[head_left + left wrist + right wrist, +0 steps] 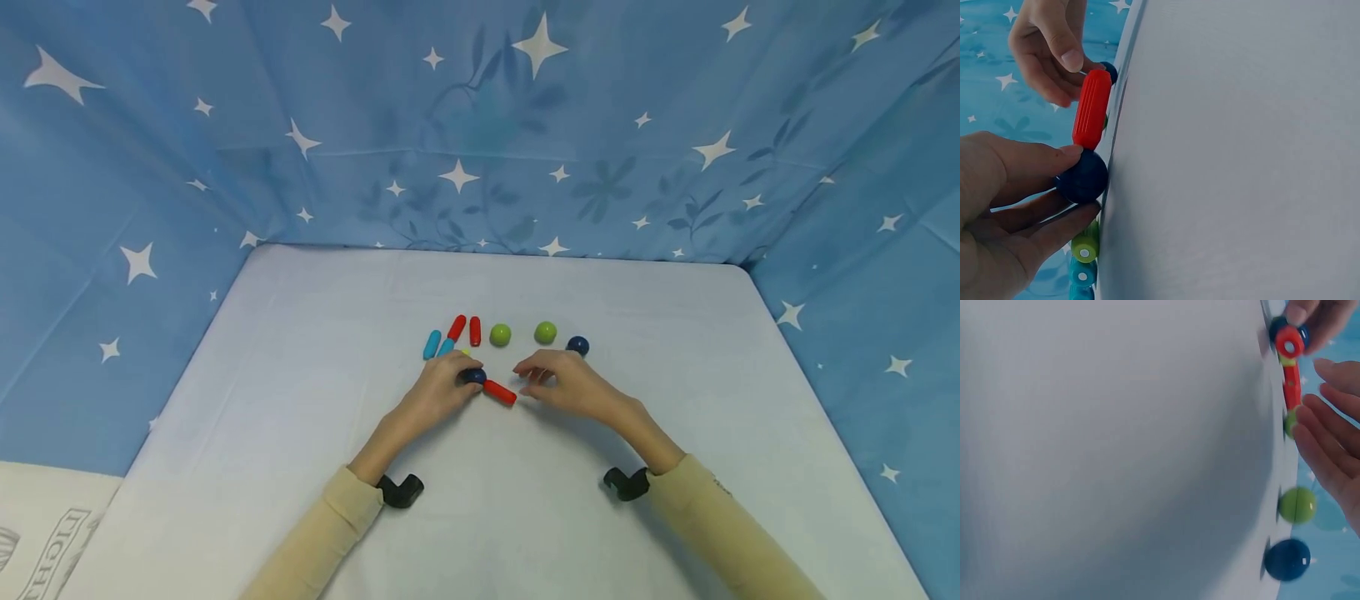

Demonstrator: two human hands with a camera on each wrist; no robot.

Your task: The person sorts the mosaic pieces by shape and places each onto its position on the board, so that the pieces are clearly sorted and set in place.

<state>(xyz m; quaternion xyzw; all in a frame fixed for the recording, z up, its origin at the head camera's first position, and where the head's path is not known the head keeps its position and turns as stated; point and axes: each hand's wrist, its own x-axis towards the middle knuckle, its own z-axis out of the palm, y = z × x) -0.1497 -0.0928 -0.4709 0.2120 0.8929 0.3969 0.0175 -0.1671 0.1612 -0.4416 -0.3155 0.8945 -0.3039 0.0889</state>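
Observation:
My left hand pinches a dark blue ball between thumb and fingers. A ribbed red rod extends from that ball, its near end against it and its far end pointing toward my right hand. In the right wrist view the rod's end faces the camera and shows a pale round centre. My right hand holds nothing; its fingers are loosely bent, a short gap from the rod's free end in the head view.
Beyond the hands on the white table lie two green balls, another dark blue ball, two red rods and two light blue rods. A yellow-green piece is partly hidden by my left hand. Starry blue curtain surrounds the table.

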